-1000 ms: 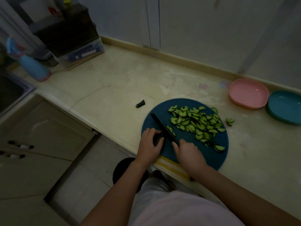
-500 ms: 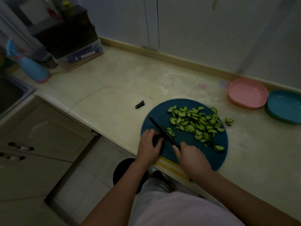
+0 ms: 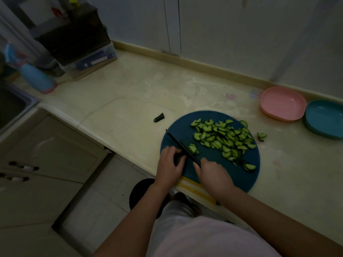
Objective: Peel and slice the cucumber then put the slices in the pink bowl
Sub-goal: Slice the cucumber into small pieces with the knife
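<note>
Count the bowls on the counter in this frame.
2. The pink bowl sits at the far right of the counter, near the wall. The blue bowl is right beside it, cut off by the frame edge, so others may lie beyond.

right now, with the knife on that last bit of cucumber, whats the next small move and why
Probably press the knife down for one more slice. The left hand pinches only a short cucumber stub beside the blade, the right hand grips the handle, and the slices lie on the blue board, none yet in the pink bowl.
</note>
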Available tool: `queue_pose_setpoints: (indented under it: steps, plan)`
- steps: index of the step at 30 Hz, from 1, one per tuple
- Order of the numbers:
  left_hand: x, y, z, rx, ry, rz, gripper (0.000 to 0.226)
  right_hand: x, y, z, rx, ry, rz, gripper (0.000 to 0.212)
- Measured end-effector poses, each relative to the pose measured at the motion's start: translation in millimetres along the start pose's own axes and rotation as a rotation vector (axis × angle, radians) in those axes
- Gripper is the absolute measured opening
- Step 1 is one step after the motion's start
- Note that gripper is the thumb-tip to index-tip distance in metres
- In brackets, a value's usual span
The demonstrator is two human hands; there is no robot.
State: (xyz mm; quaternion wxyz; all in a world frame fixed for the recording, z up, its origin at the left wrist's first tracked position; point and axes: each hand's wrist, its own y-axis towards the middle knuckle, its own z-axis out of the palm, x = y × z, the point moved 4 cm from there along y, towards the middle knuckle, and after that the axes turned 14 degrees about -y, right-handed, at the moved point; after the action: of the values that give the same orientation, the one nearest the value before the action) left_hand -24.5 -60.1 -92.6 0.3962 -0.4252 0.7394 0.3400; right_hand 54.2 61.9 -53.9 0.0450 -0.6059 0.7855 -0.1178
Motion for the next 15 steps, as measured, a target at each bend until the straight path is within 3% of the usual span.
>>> queue_pose_setpoints:
  steps: [4,15]
  plan:
    - [2,-3,-1,-0.013,-0.003,0.007,0.029,-5,0,4,-0.009,0.034,0.047,0.039]
    - [2,-2,-2,0.006,0.008,0.018,0.025,-9,-9,-5,-0.010,0.091,0.032,0.038]
